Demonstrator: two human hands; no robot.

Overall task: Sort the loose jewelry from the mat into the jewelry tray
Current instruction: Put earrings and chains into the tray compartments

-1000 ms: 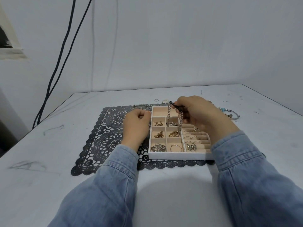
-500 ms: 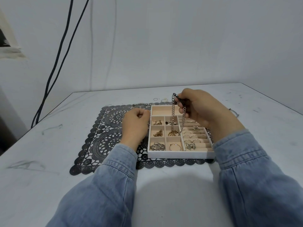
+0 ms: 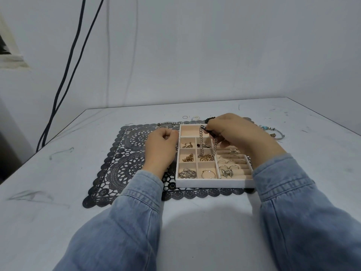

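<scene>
the right grip (image 3: 236, 133) is closed on a silver curb-link chain (image 3: 201, 142), its fingertips (image 3: 212, 127) pinching the chain near a small dark piece at the top. the chain hangs from there in a loop over the middle column of the white jewelry tray with beige lined compartments (image 3: 214, 185). its low end reaches the pile of gold hoops (image 3: 205, 157) in the centre compartment, though whether it touches them i cannot tell. the left grip (image 3: 161, 149) is curled into a loose fist with nothing seen in it, resting on the black lace-pattern mat (image 3: 125, 165) just beside the tray's left wall.

in the tray, gold earrings (image 3: 188, 158) lie in the left column, a tangle of silver wire pieces (image 3: 187, 173) sits in the near left compartment, and a thin gold ring-shaped piece (image 3: 209, 173) lies next to it. silver rings (image 3: 230, 163) stand in the padded rolls on the right. the tray lies on the right part of the mat.

both forearms wear blue denim sleeves (image 3: 140, 212). loose pieces lie at the mat's far edge: a pale beaded strand (image 3: 168, 123) and a string of black beads (image 3: 209, 119) behind the right grip. a bracelet with turquoise beads (image 3: 273, 132) lies on the scuffed white desk (image 3: 195, 227) to the right of the mat. two dark cables (image 3: 66, 75) run down the grey wall at left.
</scene>
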